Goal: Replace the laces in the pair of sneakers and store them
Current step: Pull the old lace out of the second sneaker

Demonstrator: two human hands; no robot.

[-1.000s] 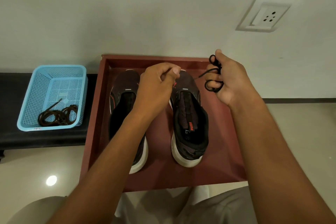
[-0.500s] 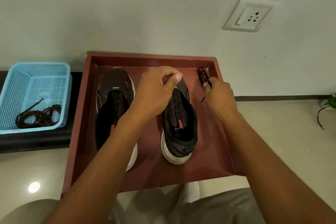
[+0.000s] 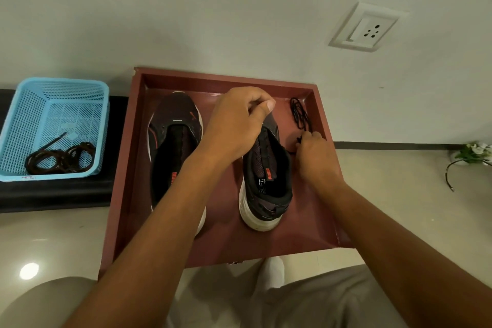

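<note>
Lacing of the right sneaker (image 3: 266,176) in the red tray (image 3: 127,168): our left hand (image 3: 237,125) pinches its toe end, fingers curled. Our right hand (image 3: 312,152) pinches the black lace (image 3: 299,114) lying beside it; next, we judge, comes threading the tip through an eyelet.

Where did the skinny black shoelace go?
In the head view, the black shoelace lies in the far right corner of the red tray, right of the right sneaker, with the right hand pinching its near end.

Pale wall (image 3: 213,8) with white socket (image 3: 366,26), glossy beige floor (image 3: 399,194), black bench (image 3: 53,194), small plant (image 3: 471,153)
</note>
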